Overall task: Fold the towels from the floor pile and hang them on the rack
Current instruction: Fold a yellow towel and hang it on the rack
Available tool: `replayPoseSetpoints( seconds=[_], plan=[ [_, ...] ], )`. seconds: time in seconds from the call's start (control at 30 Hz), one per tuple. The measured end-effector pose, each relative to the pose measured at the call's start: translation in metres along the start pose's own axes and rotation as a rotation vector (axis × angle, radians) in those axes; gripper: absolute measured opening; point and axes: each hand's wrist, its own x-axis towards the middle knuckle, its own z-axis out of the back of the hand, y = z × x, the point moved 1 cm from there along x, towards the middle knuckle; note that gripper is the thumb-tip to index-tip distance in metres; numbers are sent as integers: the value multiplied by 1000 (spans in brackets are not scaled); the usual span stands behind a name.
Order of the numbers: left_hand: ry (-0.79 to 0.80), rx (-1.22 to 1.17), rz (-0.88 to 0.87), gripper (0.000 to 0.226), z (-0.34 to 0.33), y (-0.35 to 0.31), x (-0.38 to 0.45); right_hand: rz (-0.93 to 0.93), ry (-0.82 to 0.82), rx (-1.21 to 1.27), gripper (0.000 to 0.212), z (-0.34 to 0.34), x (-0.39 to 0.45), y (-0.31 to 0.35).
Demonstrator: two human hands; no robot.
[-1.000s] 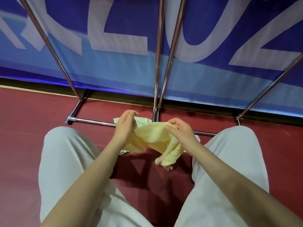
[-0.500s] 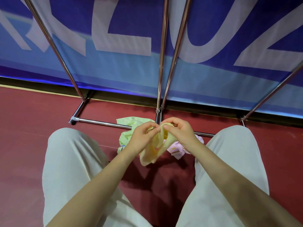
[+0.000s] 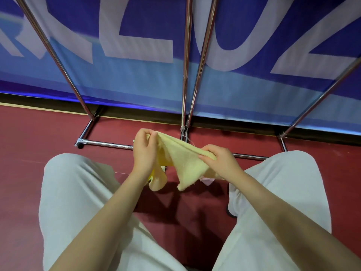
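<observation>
Crouched over the red floor (image 3: 39, 153), knees apart in pale trousers (image 3: 74, 192), both forearms reaching forward.

My left hand (image 3: 143, 151) pinches one upper corner of the yellow towel (image 3: 181, 163), thumb and fingertips curled tight on the cloth. My right hand (image 3: 220, 162) pinches the opposite corner the same way, fingers folded over the hem. Grip on both sides: pressed together on fabric, nothing spread.

The towel is stretched between the two hands, held clear of the floor between my knees. Its top edge runs taut from left hand down to right; the body hangs in a slack point below, and a second flap droops under my left wrist.

Beneath the right hand a bit of pink cloth (image 3: 208, 180) shows on the floor, mostly hidden by the towel; probably another towel, but I cannot tell.

The chrome rack (image 3: 109, 144) stands just beyond my hands: base bar along the floor, uprights rising out of the top of the view. Behind it a blue banner (image 3: 136, 85) with large pale letters. A white shoe (image 3: 232, 204) shows beside my right leg.
</observation>
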Motion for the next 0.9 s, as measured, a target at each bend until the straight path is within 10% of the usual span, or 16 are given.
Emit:
replayPoseSetpoints(
  seconds=[0.27, 0.9],
  plan=[
    [-20, 11, 91, 11, 2, 16, 9, -142, 166, 90, 17, 3, -16, -12],
    [79, -24, 194, 14, -1, 12, 4, -244, -59, 191, 16, 5, -11, -19]
  ],
)
